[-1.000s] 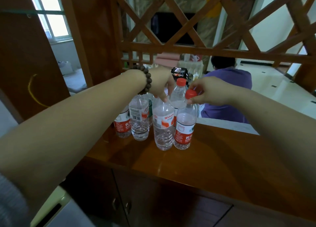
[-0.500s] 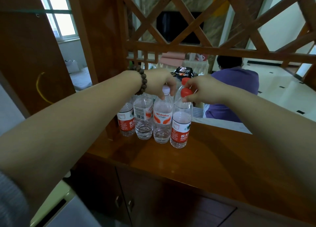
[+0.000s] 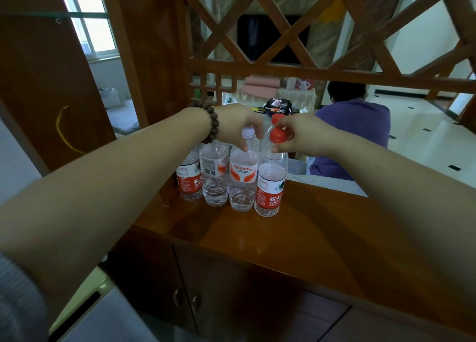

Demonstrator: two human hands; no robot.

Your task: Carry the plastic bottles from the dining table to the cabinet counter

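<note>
Five clear plastic bottles stand clustered upright near the far left corner of the glossy brown wooden cabinet counter [image 3: 322, 241]; left hand [image 3: 238, 121], wearing a brown bead bracelet [image 3: 212, 124], pinches the neck of the white-capped Wahaha-labelled plastic bottle [image 3: 243, 176]; right hand [image 3: 306, 135] pinches the neck of the red-capped, red-labelled plastic bottle [image 3: 270, 184] beside it; both bottles rest on the counter, touching; a person in a purple shirt [image 3: 355, 138] sits beyond the far edge.

Clear plastic bottles [image 3: 242, 179] stand upright, clustered and touching, near the back of my wooden worktop [image 3: 296, 228]; most carry red labels; one cap is white, two red; little water inside.
</note>
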